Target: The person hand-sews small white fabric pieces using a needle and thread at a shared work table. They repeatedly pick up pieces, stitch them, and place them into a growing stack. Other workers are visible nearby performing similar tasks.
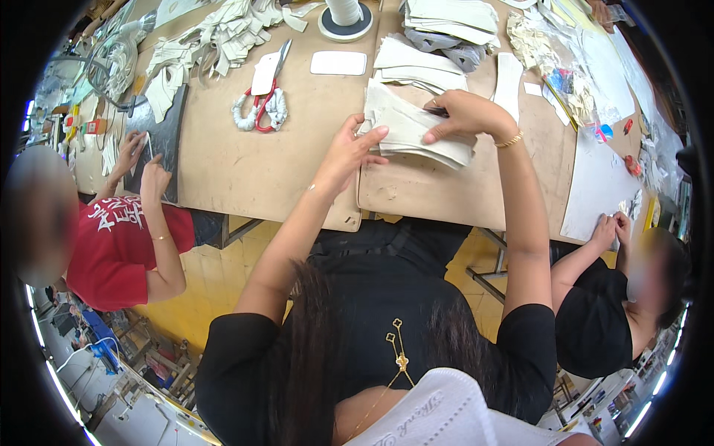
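Observation:
A stack of cream cut fabric pieces [401,123] lies fanned on the table in front of me. My right hand [468,117] grips its right part, thumb on top and fingers curled over the far side. A small dark object [437,111] shows among those fingers; its kind I cannot make out. At the stack's left edge is my left hand [353,149], its fingers apart and the thumb stretched over the nearest corner. Just beyond sits another pile of similar pieces [416,63].
Large scissors [274,85] with wrapped red handles and a white card [338,63] lie to the left. A thread cone [346,16] stands at the back. More cut pieces [230,33] are heaped far left. People work on both sides, one in a red shirt [126,253].

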Motion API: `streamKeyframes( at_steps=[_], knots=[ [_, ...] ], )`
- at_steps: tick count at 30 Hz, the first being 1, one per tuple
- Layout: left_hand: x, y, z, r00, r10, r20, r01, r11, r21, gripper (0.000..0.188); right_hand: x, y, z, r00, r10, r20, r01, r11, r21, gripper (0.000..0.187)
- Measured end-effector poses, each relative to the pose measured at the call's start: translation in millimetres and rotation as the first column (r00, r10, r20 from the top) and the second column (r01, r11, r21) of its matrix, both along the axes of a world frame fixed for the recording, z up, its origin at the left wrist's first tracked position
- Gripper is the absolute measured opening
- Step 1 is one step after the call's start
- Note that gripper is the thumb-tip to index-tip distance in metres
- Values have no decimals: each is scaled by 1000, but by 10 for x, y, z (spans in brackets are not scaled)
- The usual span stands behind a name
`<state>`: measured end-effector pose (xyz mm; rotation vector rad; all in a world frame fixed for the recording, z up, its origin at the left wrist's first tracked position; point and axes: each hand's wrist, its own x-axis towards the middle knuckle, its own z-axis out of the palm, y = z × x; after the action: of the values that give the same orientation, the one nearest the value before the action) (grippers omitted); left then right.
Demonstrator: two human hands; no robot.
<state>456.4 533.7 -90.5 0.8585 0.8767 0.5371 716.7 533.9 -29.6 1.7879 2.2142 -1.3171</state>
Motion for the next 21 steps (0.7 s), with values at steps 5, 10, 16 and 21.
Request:
streamKeyframes(
  at_steps=[5,10,16,21],
  knots=[
    [79,261,-147,904,-74,-422,145,980,139,50,-241,-185,-144,881,-472,-37,392,683,617,25],
    [-110,290,-113,728,-4,-686,313,891,328,46,-304,-772,269,742,-527,-414,668,625,403,13],
    [-361,598,-20,849,100,-519,147,899,413,35,-91,-2178,1299,343,23,-939,779,552,298,12],
    [224,1369,50,965,239,-109,-178,901,395,34,73,-3478,2522,-389,-99,-916,-144,989,-46,21]
  ],
)
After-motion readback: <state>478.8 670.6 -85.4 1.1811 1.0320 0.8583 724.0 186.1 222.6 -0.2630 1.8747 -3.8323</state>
